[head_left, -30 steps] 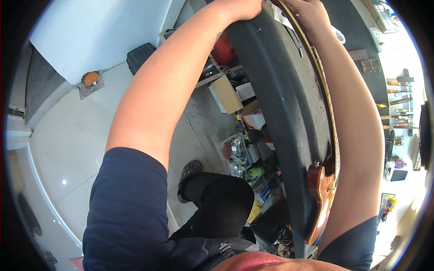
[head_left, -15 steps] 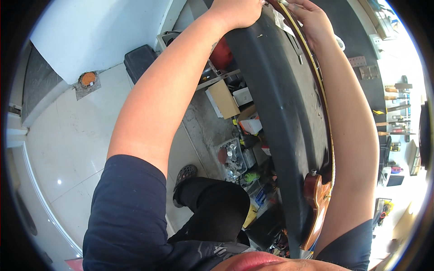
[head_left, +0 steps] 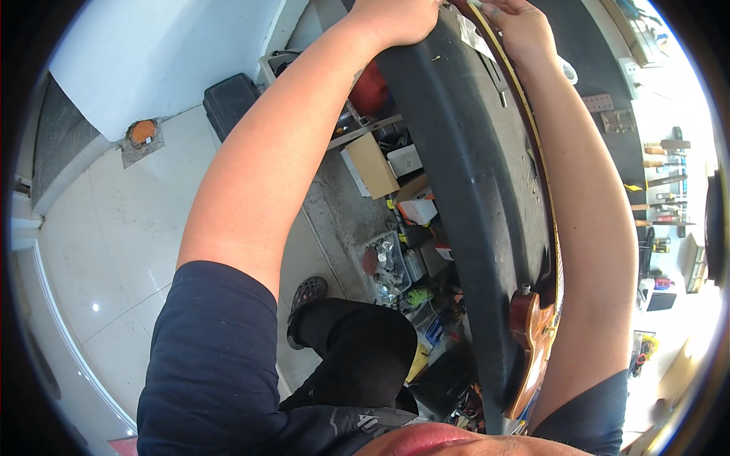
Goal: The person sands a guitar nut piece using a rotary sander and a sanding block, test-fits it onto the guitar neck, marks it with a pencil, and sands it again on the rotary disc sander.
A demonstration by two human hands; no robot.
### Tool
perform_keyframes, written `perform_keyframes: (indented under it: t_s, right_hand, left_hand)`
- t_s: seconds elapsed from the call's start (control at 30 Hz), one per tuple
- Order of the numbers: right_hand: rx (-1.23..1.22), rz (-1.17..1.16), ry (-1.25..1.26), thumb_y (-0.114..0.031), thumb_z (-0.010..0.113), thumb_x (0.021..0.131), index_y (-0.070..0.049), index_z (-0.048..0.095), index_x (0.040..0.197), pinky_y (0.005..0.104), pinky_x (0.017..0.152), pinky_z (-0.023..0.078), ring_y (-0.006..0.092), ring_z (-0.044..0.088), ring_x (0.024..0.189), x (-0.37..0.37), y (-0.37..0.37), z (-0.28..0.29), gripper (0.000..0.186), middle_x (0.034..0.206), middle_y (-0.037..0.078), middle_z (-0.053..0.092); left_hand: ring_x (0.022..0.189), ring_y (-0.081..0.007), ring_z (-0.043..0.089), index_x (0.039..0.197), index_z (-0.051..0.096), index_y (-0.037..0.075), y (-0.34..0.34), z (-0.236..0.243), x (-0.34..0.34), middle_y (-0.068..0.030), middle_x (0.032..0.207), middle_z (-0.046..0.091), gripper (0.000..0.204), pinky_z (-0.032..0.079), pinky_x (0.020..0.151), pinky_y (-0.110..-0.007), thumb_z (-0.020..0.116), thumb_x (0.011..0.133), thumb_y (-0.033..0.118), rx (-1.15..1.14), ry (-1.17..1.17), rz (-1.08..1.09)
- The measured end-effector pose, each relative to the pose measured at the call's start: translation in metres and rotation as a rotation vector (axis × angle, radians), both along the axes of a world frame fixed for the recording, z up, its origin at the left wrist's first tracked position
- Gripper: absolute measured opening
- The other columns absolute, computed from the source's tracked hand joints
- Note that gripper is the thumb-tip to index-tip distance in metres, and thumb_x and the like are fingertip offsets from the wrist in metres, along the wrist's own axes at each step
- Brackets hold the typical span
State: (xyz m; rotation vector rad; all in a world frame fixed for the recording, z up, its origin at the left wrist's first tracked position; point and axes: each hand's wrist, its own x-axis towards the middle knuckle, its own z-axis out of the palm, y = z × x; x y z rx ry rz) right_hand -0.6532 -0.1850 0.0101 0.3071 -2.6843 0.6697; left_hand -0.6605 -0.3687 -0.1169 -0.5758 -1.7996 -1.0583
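A guitar with a glossy brown body (head_left: 531, 323) lies on its side along a black-covered bench (head_left: 464, 182). Its long neck (head_left: 525, 95), edged in pale yellow, runs up to the top of the picture. My left hand (head_left: 403, 21) is closed beside the neck's far end, its fingertips cut off by the frame edge. Across the neck, my right hand (head_left: 526, 32) has its fingers bent and pressed together against the neck's edge. What either hand pinches is too small or cropped to make out. My right forearm passes over part of the guitar body.
Left of the bench, a cardboard box (head_left: 374, 167), a clear bin of small parts (head_left: 384, 262) and loose clutter sit low down. A black case (head_left: 232, 102) rests by the wall. Hand tools (head_left: 668, 163) hang at the right, and a white tape roll (head_left: 569, 71) lies near my right wrist.
The view has shifted very slightly, and my right hand's fingers have moved a little at the neck. My left hand keeps its closed grip in the same place.
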Motion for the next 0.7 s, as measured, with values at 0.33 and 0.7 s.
perform_keyframes:
  t_s: [0.33,0.7]
  right_hand:
    - [0.117,-0.006,0.047,-0.009,0.077,0.100,-0.001,0.082,0.108,0.0351,0.076,0.055,0.0139,0.069,0.082,-0.001,-0.003,0.000,0.013,0.090,0.006,0.080]
    - [-0.064,-0.037,0.041,-0.025,0.084,0.096,0.003,0.085,0.101,0.0324,0.067,0.052,0.0141,0.069,0.074,0.022,-0.020,0.001,0.029,0.086,0.006,0.079]
  left_hand:
    - [0.126,-0.0434,0.064,0.141,0.069,0.001,-0.002,0.000,0.001,-0.0211,0.137,0.073,0.043,0.049,0.114,-0.050,0.065,0.099,0.007,0.003,-0.008,-0.026]
    - [0.121,-0.0414,0.066,0.129,0.081,0.009,0.000,-0.003,0.000,-0.0166,0.135,0.075,0.037,0.051,0.111,-0.049,0.062,0.098,0.008,0.015,0.053,-0.039]
